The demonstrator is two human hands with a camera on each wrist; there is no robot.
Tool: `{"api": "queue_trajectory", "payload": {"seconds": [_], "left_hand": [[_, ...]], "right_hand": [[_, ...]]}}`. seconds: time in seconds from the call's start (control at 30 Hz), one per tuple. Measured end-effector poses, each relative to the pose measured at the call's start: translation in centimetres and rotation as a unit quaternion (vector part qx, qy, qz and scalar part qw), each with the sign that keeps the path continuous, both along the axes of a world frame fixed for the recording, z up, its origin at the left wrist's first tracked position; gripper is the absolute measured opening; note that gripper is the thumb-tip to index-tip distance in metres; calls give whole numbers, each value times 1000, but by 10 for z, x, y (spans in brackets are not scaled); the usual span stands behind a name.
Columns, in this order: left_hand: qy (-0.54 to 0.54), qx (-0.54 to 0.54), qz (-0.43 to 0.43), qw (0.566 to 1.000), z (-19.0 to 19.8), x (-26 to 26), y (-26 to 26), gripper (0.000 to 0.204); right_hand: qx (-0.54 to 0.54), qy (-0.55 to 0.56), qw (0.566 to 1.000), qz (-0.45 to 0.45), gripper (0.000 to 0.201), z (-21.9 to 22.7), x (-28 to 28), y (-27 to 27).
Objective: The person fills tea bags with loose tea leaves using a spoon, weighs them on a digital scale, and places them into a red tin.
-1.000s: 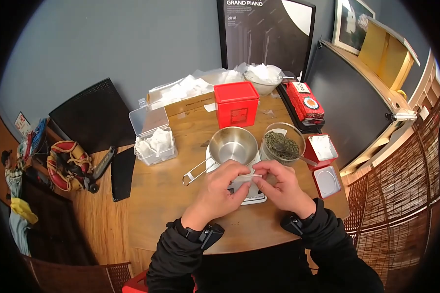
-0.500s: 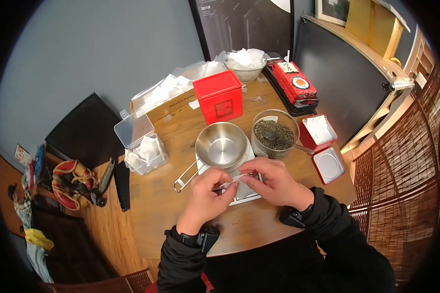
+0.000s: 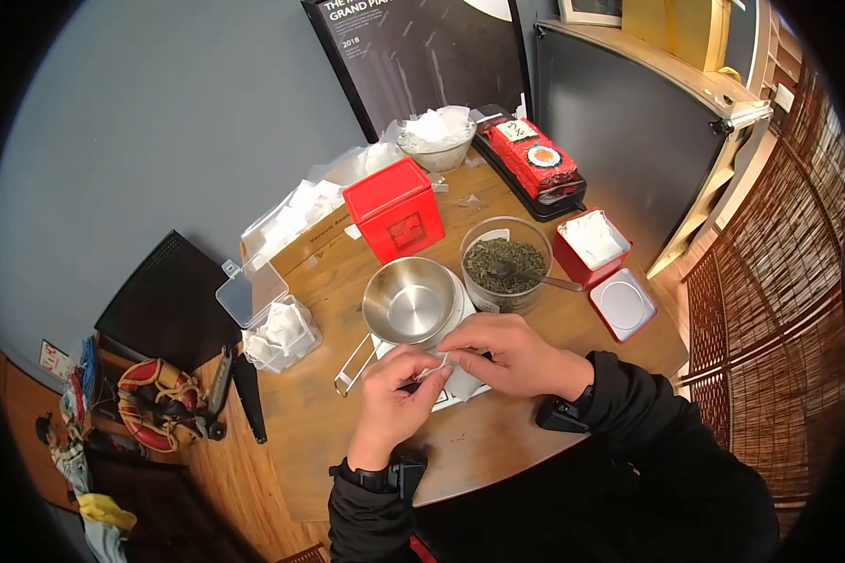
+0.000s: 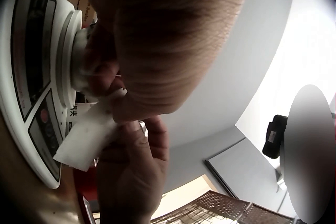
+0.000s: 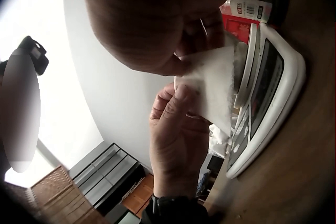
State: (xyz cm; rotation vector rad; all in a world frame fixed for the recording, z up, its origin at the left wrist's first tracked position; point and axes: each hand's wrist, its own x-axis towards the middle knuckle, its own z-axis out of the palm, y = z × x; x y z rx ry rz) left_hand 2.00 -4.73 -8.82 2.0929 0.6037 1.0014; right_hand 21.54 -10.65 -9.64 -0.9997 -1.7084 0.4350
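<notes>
Both hands meet low over the front of a white kitchen scale (image 3: 455, 401). Between them is a small white tea bag (image 5: 212, 85), its flat body hanging below the fingertips in the wrist views. My left hand (image 3: 392, 399) pinches one side of the bag's top edge between thumb and fingers. Opposite it, my right hand (image 3: 512, 358) pinches the other side. A steel pan (image 3: 411, 302) with a wire handle sits on the scale just beyond the fingers. Right of the pan, a clear bowl holds dried leaves (image 3: 491, 262) and a metal spoon (image 3: 556, 281).
A red canister (image 3: 394, 216) stands behind the pan. At left is a clear plastic box (image 3: 296, 355) of white bags. An opened red tin (image 3: 582, 267) and its lid (image 3: 622, 305) are at right. A red packet (image 3: 538, 161) lies on a black tray at the back.
The head view has swung to the right and tilted, so the table things appear shifted and turned. Both hands keep their pinch on the tea bag, drawn slightly closer together.
</notes>
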Motion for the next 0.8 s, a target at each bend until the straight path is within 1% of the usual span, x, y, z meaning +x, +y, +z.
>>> {"api": "queue_trajectory", "payload": {"seconds": [0.07, 0.23, 0.3, 0.4, 0.47, 0.57, 0.73, 0.8], "left_hand": [[-2, 6, -1, 1000, 0, 0, -1, 8], [6, 11, -7, 1000, -2, 1, 0, 7], [11, -10, -7, 1000, 1, 2, -3, 6], [13, -15, -7, 1000, -2, 3, -4, 6], [14, -18, -9, 1000, -3, 3, -4, 7], [10, -24, -13, 1000, -5, 4, -4, 7], [9, -29, -14, 999, -5, 5, -5, 8], [31, -43, -20, 998, -5, 4, -5, 9]], "right_hand": [[-20, -10, 1000, 21, 19, 2, 1, -2], [-10, -10, 1000, 18, 19, -7, 2, 1], [-9, -12, 1000, 21, 18, -9, 0, 0], [8, -23, 1000, 14, 13, -6, 2, 0], [-23, -38, 999, 13, 9, -2, 2, -2], [-19, -47, 999, 6, 8, -2, 2, -2], [-28, -33, 999, 9, 5, -5, 3, -1], [-25, -33, 999, 12, 4, -5, 4, 0]]}}
